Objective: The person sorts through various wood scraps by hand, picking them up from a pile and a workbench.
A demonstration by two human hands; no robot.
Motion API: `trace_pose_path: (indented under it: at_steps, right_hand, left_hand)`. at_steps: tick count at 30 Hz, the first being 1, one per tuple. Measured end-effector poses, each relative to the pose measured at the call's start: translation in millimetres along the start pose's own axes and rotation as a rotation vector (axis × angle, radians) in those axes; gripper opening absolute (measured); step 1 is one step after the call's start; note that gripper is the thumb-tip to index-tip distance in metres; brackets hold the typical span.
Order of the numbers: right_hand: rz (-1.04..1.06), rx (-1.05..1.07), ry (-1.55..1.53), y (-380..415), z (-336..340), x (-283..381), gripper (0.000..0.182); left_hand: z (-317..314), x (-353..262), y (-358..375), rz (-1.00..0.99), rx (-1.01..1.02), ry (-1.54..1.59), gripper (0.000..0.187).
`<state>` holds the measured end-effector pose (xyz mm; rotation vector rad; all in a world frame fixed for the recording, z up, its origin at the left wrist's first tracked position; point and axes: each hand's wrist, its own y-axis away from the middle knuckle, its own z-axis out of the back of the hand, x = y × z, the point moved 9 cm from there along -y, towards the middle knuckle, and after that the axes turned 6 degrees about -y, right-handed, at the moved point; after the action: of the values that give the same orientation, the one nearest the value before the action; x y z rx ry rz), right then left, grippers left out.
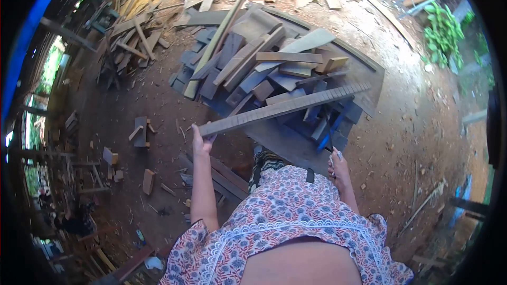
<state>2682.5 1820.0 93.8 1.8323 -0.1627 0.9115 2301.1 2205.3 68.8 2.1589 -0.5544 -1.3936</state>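
My left hand [203, 140] is closed around the near left end of a long wooden strip [285, 107] with many evenly spaced cross lines. The strip slants up to the right, over the front of a pile of wood pieces [259, 63]. On the right, close to my body, my right hand [338, 164] is closed on the handle of a thin dark tool [331, 136], whose far part reaches up toward the strip. Whether the tool touches the strip cannot be made out.
The pile rests on a low dark table [285, 145] before me. A small wooden stool [141, 131] and a loose block [149, 181] are on the dirt floor at left. Scrap wood [132, 45] lies heaped at upper left; a leafy plant [443, 34] grows upper right.
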Motion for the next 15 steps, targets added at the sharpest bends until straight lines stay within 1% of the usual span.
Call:
trace_pose_path:
  at_steps: [1, 2, 3, 4, 6, 8, 9, 13, 15]
  right_hand:
    - [-0.002, 0.023, 0.015, 0, -2, -1, 0.043]
    - [0.021, -0.002, 0.039, -1, 0, 0, 0.043]
    - [0.045, -0.029, 0.059, -2, 3, 0, 0.042]
    - [0.047, -0.013, 0.066, -5, 5, -3, 0.042]
    - [0.118, -0.020, 0.129, -9, 9, -3, 0.040]
    - [0.149, -0.033, 0.186, -9, 6, -5, 0.039]
    - [0.178, -0.051, 0.241, -8, 3, -4, 0.039]
    - [0.217, -0.098, 0.232, -1, -10, -3, 0.038]
    - [0.210, -0.239, 0.383, 9, -7, 2, 0.038]
  left_hand:
    - [-9, -8, -7, -0.013, 0.025, -0.023, 0.063]
    - [-18, -16, -14, -0.027, 0.050, -0.047, 0.063]
    - [-21, -23, -21, -0.044, 0.038, -0.036, 0.063]
    - [-26, -28, -30, -0.034, 0.045, -0.037, 0.061]
    - [-32, -41, -49, -0.028, 0.053, -0.035, 0.059]
    - [-42, -55, -68, -0.035, 0.142, -0.068, 0.056]
    - [-42, -60, -81, -0.014, 0.165, -0.089, 0.052]
    - [-48, -58, -120, 0.067, 0.250, -0.097, 0.049]
    - [-23, -46, -137, 0.166, 0.047, -0.318, 0.040]
